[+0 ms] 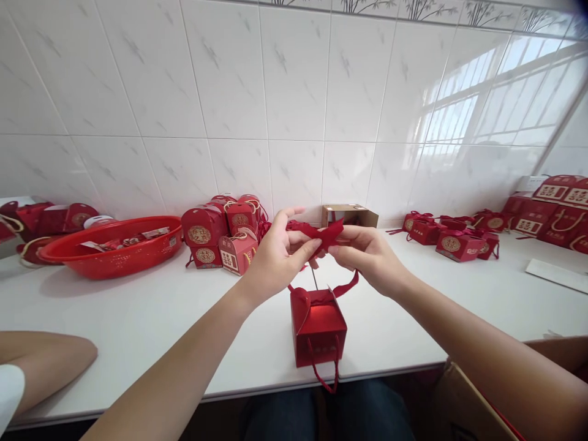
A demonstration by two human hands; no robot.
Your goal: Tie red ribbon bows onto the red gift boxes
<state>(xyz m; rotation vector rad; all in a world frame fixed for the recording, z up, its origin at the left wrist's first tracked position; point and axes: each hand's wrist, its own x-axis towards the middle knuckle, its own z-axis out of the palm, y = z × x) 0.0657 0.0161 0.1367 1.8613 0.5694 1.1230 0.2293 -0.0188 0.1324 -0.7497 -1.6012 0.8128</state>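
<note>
A small red gift box (320, 334) stands near the front edge of the white table, with a thin cord handle hanging down its near side. Above it, my left hand (280, 248) pinches a red ribbon (327, 234) between thumb and fingers. My right hand (370, 257) grips the same ribbon from the other side, the two hands almost touching. Ribbon lengths run through the top of the box on its left and right. Part of the ribbon is hidden behind my fingers.
A red plastic basket (124, 251) with small packets stands at left. Decorated red boxes (202, 236) are stacked beside it. Ribboned boxes (459, 245) sit at right, near more piled boxes (558, 211). An open cardboard box (351, 214) is by the wall. Another person's arm (50, 361) rests at left.
</note>
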